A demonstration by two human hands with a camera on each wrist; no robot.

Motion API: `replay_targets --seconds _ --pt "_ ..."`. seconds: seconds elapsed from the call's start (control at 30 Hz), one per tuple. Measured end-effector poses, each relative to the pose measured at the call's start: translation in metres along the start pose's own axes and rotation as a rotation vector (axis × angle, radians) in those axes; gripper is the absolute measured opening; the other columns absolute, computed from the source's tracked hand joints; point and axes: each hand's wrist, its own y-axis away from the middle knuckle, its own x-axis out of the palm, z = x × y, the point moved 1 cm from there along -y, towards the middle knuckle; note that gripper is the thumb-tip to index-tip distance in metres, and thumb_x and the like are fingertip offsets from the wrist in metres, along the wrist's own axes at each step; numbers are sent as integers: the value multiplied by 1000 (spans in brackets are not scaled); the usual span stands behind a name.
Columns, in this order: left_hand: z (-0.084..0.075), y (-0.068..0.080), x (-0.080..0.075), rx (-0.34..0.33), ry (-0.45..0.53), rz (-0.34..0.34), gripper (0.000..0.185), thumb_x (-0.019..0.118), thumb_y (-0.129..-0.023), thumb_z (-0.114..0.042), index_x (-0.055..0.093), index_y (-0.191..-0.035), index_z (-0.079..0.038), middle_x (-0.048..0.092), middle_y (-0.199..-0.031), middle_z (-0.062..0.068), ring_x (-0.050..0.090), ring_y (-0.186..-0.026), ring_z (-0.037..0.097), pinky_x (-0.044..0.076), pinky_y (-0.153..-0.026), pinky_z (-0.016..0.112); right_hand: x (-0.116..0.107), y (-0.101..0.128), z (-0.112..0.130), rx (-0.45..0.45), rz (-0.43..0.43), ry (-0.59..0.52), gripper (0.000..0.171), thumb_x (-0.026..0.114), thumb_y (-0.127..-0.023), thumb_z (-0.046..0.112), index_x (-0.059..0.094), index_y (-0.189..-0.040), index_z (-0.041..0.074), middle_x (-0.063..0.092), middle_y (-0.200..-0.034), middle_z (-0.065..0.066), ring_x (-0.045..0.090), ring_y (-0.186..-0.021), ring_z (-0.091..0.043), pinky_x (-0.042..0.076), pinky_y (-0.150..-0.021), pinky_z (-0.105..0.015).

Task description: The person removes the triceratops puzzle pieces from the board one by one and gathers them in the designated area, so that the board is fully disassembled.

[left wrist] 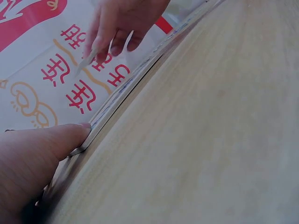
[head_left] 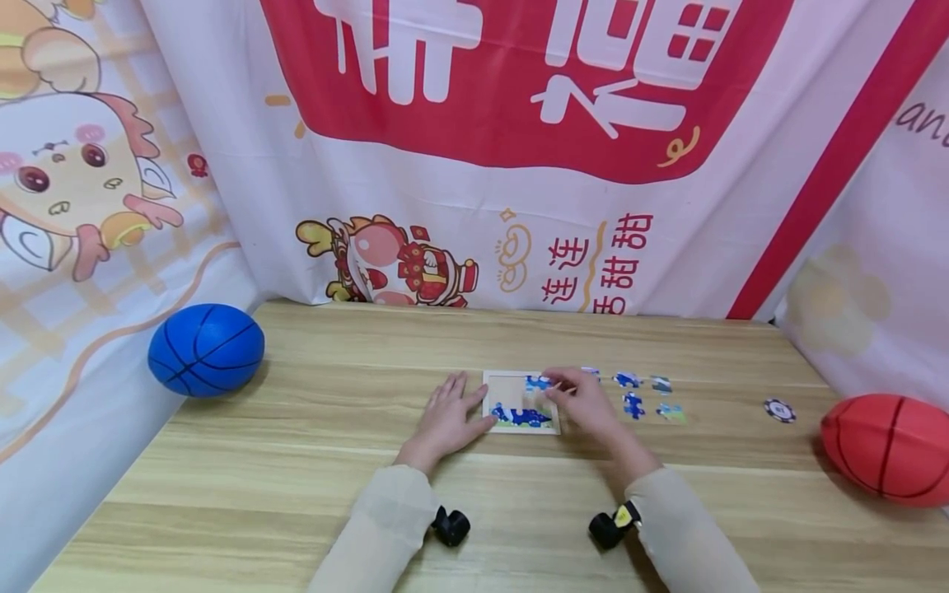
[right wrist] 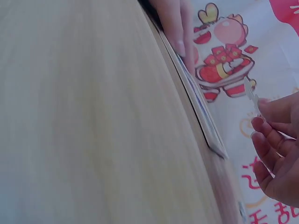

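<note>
Fingertips (right wrist: 261,106) of the right hand (head_left: 589,403) are pinching a thin jigsaw piece (right wrist: 252,95) by its edge, holding it just above the puzzle tray (head_left: 498,385) at the middle of the table (head_left: 311,461). The piece is looking light, stiff and flat, probably card or thin wood, so a fingertip pinch at the rim seems the sensible hold; gripped across the face it would likely hide its own tabs. The left hand (head_left: 447,418) is lying flat with fingers straight and slightly spread, its thumb tip pressing against the tray's left edge and bracing the frame, which appears light enough to slide on the smooth wood. Inside the tray a band of blue pieces is already sitting along the bottom, with one more at the upper right; from the wrist views the tray is showing only edge-on, so how well they are seated is hard to judge. Loose pieces (head_left: 633,403) are lying just right of the tray, well clear of a poker chip (head_left: 780,409). A blue ball (head_left: 206,349) is resting at the far left, a red ball (head_left: 890,447) at the far right, before a printed backdrop (head_left: 519,165).
</note>
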Motion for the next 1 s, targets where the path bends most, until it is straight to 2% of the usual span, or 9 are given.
replay_targets --seconds 0.23,0.33,0.5,0.6,0.83,1.0 --pt "2 -1 0 5 -6 -8 60 47 -82 -51 40 -130 -18 15 -139 19 7 -127 32 7 -101 44 -38 10 -17 -24 -86 26 28 59 -81 7 58 -108 2 59 -91 -11 52 -81 -22 44 -69 -33" --pt "2 -2 0 0 -5 -5 60 47 -82 -52 39 -131 -18 14 -140 18 7 -127 31 6 -101 43 -51 14 -27 -45 -135 32 26 58 -81 4 58 -106 -2 59 -91 -15 52 -79 -22 43 -68 -30" --pt "3 -1 1 -4 -2 -7 60 46 -82 -52 38 -131 -19 13 -140 18 6 -127 30 5 -101 42 -66 22 -36 -20 -179 34 27 57 -82 5 57 -107 -4 58 -92 -18 52 -77 -21 44 -61 -24" --pt "3 -1 2 -1 -2 -11 60 46 -82 -52 38 -131 -19 14 -140 18 6 -127 30 5 -101 42 -71 25 -40 -12 -168 50 28 57 -82 5 56 -108 -5 57 -93 -19 51 -77 -21 45 -58 -23" --pt "1 0 1 -3 6 -8 60 46 -82 -52 39 -131 -18 13 -140 18 6 -127 31 5 -101 43 -71 27 -51 -23 -135 84 27 58 -80 1 57 -106 -7 59 -90 -18 52 -77 -22 45 -63 -23" --pt "0 1 1 -6 9 -8 61 46 -82 -52 38 -131 -18 13 -140 18 6 -127 31 5 -101 43 -67 27 -62 -54 -113 131 27 61 -78 2 59 -104 -5 60 -88 -15 53 -78 -22 45 -67 -28"
